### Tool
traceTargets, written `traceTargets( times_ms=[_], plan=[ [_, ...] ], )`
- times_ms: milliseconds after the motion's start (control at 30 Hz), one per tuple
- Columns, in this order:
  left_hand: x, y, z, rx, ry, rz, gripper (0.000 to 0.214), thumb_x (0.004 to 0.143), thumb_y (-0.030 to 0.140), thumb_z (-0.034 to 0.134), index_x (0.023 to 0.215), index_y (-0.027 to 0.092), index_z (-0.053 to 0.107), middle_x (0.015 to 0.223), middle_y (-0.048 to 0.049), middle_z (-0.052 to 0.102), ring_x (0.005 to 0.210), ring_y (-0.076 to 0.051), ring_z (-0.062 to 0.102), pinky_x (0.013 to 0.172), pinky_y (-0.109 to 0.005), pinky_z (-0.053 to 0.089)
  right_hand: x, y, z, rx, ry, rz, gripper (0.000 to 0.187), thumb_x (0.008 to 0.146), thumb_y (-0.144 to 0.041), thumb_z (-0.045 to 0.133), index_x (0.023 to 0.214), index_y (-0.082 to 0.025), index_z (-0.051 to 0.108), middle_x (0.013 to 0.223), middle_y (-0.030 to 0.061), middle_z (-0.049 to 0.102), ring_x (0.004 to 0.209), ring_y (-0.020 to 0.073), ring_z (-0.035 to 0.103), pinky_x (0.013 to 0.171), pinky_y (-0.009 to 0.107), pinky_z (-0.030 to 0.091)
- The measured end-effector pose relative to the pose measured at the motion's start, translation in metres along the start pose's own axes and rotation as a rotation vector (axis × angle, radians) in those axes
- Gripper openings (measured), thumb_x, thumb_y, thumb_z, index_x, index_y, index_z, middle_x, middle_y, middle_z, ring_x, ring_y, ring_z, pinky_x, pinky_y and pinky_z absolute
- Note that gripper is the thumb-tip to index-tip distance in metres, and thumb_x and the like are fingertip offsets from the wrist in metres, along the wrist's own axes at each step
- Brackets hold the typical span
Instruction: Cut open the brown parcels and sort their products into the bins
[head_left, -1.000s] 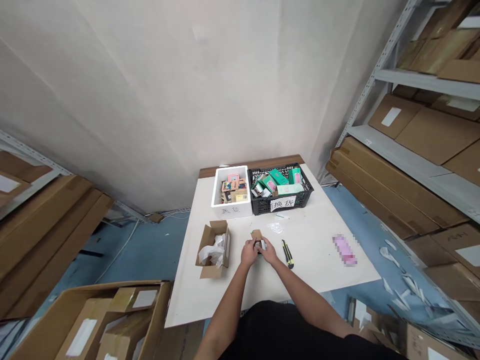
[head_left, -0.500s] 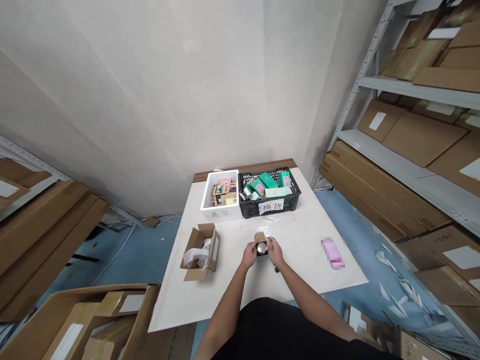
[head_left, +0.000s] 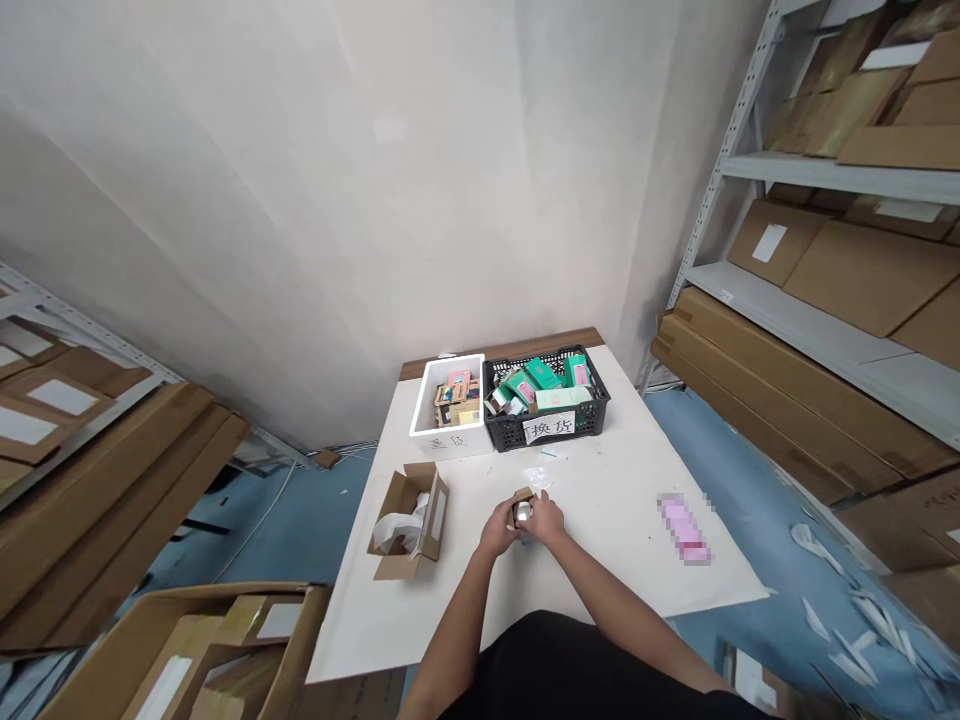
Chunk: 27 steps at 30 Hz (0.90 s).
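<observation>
My left hand (head_left: 498, 527) is closed round the side of a small open cardboard box (head_left: 522, 494), held low over the white-covered table. In the box's mouth shows a shiny silver round item (head_left: 523, 511); its kind I cannot make out. My right hand (head_left: 547, 519) lies over the box's right side, its fingers curled onto the silver item. Both hands hide most of the box. A clear plastic scrap (head_left: 535, 476) lies just beyond them.
An open carton (head_left: 433, 520) with white packing paper stands left on the table (head_left: 600, 550). Behind are a white foam bin (head_left: 450, 443) and a black crate (head_left: 510, 433), both holding small boxes. A blurred pink item (head_left: 684, 528) lies right. Shelves (head_left: 825, 170) with cartons flank the table.
My right hand has moved from the box's side to over its opening, fingers now at the silver item. My left hand keeps its hold. The whole view has shifted slightly.
</observation>
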<state>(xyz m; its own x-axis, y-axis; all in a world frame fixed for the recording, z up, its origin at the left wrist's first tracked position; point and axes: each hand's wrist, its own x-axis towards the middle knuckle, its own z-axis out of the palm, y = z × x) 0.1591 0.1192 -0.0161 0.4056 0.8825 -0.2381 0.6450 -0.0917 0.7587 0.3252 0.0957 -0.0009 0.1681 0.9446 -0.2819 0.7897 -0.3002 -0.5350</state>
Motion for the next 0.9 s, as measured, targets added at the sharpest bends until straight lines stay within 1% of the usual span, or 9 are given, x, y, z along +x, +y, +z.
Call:
traceTargets(
  times_ms=[133, 233, 367, 467, 567, 633, 733, 800, 900],
  plan=[
    [-0.001, 0.007, -0.004, 0.046, 0.004, -0.037, 0.093, 0.062, 0.004, 0.078, 0.149, 0.027, 0.056, 0.152, -0.0106, 0.057, 0.135, -0.028, 0.059, 0.112, -0.040, 0.048, 0.007, -0.005, 0.004, 0.005, -0.002, 0.013, 0.050, 0.064, -0.035, 0.090, 0.110, -0.018, 0.077, 0.149, 0.0225, 0.055, 0.120, 0.0408, 0.067, 0.096, 0.045, 0.054],
    [-0.001, 0.013, -0.005, 0.083, 0.008, -0.053, 0.091, 0.062, 0.007, 0.081, 0.147, 0.029, 0.057, 0.152, -0.0093, 0.056, 0.135, -0.029, 0.059, 0.110, -0.040, 0.049, 0.009, -0.003, 0.005, 0.039, -0.016, -0.033, 0.052, 0.065, -0.029, 0.087, 0.114, -0.018, 0.075, 0.160, 0.0218, 0.047, 0.132, 0.0412, 0.060, 0.101, 0.044, 0.052],
    [0.002, 0.021, -0.005, 0.179, 0.010, -0.129, 0.086, 0.063, 0.015, 0.085, 0.143, 0.029, 0.059, 0.152, -0.0093, 0.056, 0.135, -0.031, 0.059, 0.108, -0.039, 0.049, 0.009, -0.001, -0.007, 0.160, 0.035, -0.096, 0.042, 0.064, -0.030, 0.085, 0.102, -0.019, 0.073, 0.165, 0.0189, 0.042, 0.143, 0.0419, 0.050, 0.103, 0.044, 0.052],
    [0.003, 0.028, -0.003, 0.225, 0.021, -0.191, 0.082, 0.066, 0.019, 0.084, 0.143, 0.026, 0.057, 0.154, -0.0114, 0.054, 0.133, -0.030, 0.061, 0.106, -0.036, 0.049, 0.011, -0.009, -0.036, 0.349, 0.172, -0.131, 0.040, 0.065, -0.034, 0.083, 0.100, -0.020, 0.069, 0.155, 0.0179, 0.052, 0.137, 0.0389, 0.055, 0.104, 0.044, 0.052],
    [0.003, 0.038, -0.002, 0.257, 0.015, -0.235, 0.081, 0.068, 0.022, 0.083, 0.143, 0.025, 0.056, 0.157, -0.0128, 0.051, 0.135, -0.032, 0.059, 0.105, -0.037, 0.048, 0.016, -0.026, -0.077, 0.611, 0.270, -0.223, 0.047, 0.068, -0.035, 0.079, 0.111, -0.021, 0.068, 0.134, 0.0134, 0.066, 0.116, 0.0316, 0.067, 0.097, 0.042, 0.056],
    [0.002, 0.045, -0.004, 0.319, 0.015, -0.260, 0.084, 0.066, 0.023, 0.086, 0.144, 0.026, 0.056, 0.164, -0.0148, 0.044, 0.147, -0.037, 0.048, 0.112, -0.043, 0.044, 0.022, -0.036, -0.106, 0.757, 0.302, -0.302, 0.048, 0.073, -0.040, 0.077, 0.116, -0.021, 0.069, 0.126, 0.0108, 0.069, 0.106, 0.0280, 0.069, 0.093, 0.040, 0.057],
    [-0.002, 0.058, -0.018, 0.374, 0.043, -0.268, 0.110, 0.056, 0.029, 0.096, 0.155, 0.029, 0.047, 0.175, -0.0167, 0.026, 0.161, -0.048, 0.016, 0.123, -0.060, 0.029, 0.030, -0.045, -0.138, 0.911, 0.319, -0.362, 0.055, 0.075, -0.045, 0.079, 0.124, -0.022, 0.070, 0.126, 0.0100, 0.071, 0.107, 0.0275, 0.068, 0.096, 0.041, 0.057],
    [-0.004, 0.071, -0.032, 0.280, 0.107, -0.188, 0.127, 0.053, 0.034, 0.099, 0.163, 0.029, 0.035, 0.176, -0.0176, 0.023, 0.162, -0.048, 0.012, 0.125, -0.062, 0.025, 0.032, -0.047, -0.150, 0.967, 0.306, -0.361, 0.064, 0.073, -0.046, 0.082, 0.131, -0.022, 0.068, 0.125, 0.0099, 0.071, 0.106, 0.0271, 0.069, 0.095, 0.042, 0.058],
    [-0.004, 0.098, -0.054, 0.009, 0.230, 0.042, 0.121, 0.064, 0.041, 0.094, 0.166, 0.027, 0.031, 0.170, -0.0156, 0.038, 0.157, -0.038, 0.034, 0.124, -0.051, 0.036, 0.031, -0.048, -0.156, 0.991, 0.279, -0.338, 0.076, 0.070, -0.046, 0.086, 0.139, -0.024, 0.063, 0.117, 0.0079, 0.071, 0.096, 0.0241, 0.070, 0.089, 0.040, 0.060]
  ],
)
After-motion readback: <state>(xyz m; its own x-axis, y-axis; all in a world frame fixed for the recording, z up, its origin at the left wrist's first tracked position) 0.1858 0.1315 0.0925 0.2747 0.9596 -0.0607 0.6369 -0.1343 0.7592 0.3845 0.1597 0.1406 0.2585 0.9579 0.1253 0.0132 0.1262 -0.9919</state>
